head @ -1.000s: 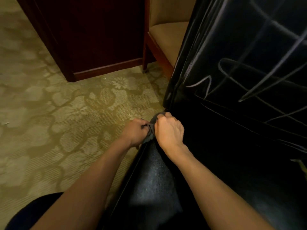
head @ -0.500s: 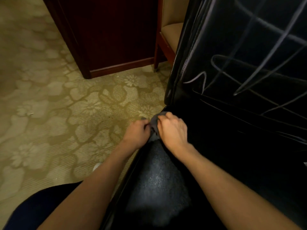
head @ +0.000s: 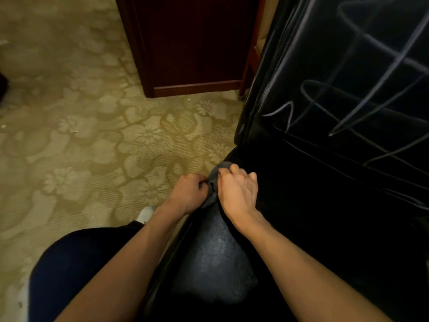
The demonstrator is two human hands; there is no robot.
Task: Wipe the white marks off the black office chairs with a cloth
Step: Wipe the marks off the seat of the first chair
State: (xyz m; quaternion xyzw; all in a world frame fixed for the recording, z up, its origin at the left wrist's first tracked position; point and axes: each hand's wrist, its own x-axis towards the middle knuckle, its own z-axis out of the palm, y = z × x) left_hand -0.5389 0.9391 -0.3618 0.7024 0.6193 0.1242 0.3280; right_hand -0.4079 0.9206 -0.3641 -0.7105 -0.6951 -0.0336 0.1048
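Note:
A black office chair (head: 325, 205) fills the right side, its backrest covered in looping white marks (head: 362, 89). A small grey cloth (head: 214, 176) sits bunched at the seat's left edge, near the corner where seat meets backrest. My left hand (head: 188, 194) pinches the cloth from the left with curled fingers. From the right, my right hand (head: 238, 191) grips the same cloth, knuckles up. Most of the cloth is hidden between the two hands.
Patterned beige carpet (head: 81, 147) spreads to the left. A dark red wooden cabinet (head: 190, 47) stands at the top centre, with a wooden chair leg (head: 251, 56) beside it. My dark trouser leg (head: 76, 263) and a white shoe tip (head: 145, 214) show at the bottom left.
The view has shifted so the cabinet and carpet slid right. Both hands stay on the cloth at the seat edge, barely moving.

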